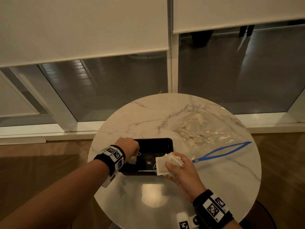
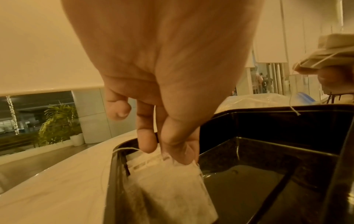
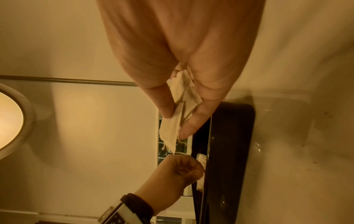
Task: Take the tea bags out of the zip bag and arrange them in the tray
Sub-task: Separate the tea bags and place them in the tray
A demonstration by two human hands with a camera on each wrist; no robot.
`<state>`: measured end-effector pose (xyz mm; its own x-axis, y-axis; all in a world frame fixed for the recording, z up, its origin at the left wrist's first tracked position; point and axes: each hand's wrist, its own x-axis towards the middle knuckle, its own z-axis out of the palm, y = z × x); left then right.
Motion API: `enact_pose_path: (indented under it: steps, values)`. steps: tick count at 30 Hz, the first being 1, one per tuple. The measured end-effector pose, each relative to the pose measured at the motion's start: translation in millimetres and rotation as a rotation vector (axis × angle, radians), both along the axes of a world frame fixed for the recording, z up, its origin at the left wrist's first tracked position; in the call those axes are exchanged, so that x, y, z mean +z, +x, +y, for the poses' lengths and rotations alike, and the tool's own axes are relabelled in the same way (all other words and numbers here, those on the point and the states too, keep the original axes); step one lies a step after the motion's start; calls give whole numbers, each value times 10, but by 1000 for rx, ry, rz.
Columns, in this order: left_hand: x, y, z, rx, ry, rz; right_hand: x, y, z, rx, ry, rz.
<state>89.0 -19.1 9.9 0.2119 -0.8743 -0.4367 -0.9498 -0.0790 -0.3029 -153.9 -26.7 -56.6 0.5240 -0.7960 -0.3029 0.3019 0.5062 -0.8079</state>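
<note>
A lounge-like room beside floor-level windows: cream roller blinds (image 1: 82, 27) half-drawn, polished wooden floor (image 1: 41, 162), and a small round white marble worktop (image 1: 148, 116); potted plants (image 2: 57, 122) stand outside.

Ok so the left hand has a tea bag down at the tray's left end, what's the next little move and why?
Probably let go: the left hand pinches a tea bag by its top edge, already hanging inside the black tray against its left wall. Releasing it there frees that hand to take another from the bunch of tea bags that the right hand holds.
</note>
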Motion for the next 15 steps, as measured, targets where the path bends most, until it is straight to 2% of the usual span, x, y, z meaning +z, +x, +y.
enact_pose_path:
  steps: [15]
  values:
    - [-159, 126, -145, -32, 12, -11, -34, 7, -19, -15, 33, -18]
